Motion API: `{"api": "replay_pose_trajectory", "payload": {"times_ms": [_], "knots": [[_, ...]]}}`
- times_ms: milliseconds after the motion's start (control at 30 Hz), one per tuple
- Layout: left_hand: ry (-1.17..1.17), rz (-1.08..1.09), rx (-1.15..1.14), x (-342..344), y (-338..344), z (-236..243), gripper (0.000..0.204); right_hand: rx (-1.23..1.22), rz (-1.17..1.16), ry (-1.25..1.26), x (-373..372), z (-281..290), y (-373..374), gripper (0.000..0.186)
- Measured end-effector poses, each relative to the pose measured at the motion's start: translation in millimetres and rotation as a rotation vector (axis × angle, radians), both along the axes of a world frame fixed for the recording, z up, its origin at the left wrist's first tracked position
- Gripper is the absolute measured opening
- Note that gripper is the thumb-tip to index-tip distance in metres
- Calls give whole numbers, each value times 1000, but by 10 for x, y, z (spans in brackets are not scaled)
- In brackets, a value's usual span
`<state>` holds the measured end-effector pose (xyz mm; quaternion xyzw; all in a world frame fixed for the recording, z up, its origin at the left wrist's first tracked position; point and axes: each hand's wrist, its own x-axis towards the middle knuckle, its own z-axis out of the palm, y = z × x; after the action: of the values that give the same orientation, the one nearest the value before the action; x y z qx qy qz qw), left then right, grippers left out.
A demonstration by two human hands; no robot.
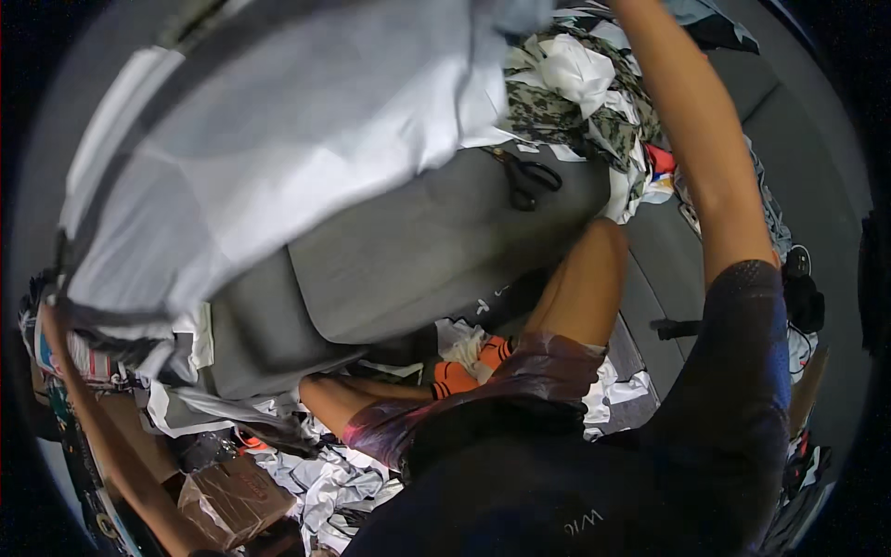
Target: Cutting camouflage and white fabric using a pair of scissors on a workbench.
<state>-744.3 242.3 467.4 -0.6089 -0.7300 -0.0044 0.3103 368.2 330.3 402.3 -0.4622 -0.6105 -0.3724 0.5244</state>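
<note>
A large white and grey sheet of fabric (306,139) is spread in the air across the upper left, blurred along its edges. My left hand (54,308) is at the far left with the arm stretched out, closed on the near left corner of this fabric. My right arm reaches up and forward past the top edge, so the right hand is out of view. Scissors with black handles (527,182) lie on a grey padded surface (445,241) in front of my crossed legs. The fabric hides part of that surface.
Camouflage-patterned cloth (603,121) with a crumpled white piece (577,72) is heaped at the far side. White scraps (339,487) pile up at the near left, beside a brown cardboard box (235,497). More white scraps (617,390) lie right of my legs.
</note>
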Motion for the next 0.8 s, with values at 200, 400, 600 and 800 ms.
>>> {"api": "replay_pose_trajectory", "payload": {"times_ms": [200, 400, 600, 800], "knots": [[-192, -167, -147, -184, -15, -510, 38, -363, 92, -35, -172, -103, -595, 32], [-246, -58, -184, -370, -738, -1447, 35, -775, 92, 42, -420, -1511, -217, 28], [-404, -133, -272, 1273, -746, -2563, 32, -933, -11, -20, -296, -2482, -104, 40], [-510, -96, -307, 1326, -1354, -2599, 28, -1268, 370, -24, -281, -2942, -552, 27]]}}
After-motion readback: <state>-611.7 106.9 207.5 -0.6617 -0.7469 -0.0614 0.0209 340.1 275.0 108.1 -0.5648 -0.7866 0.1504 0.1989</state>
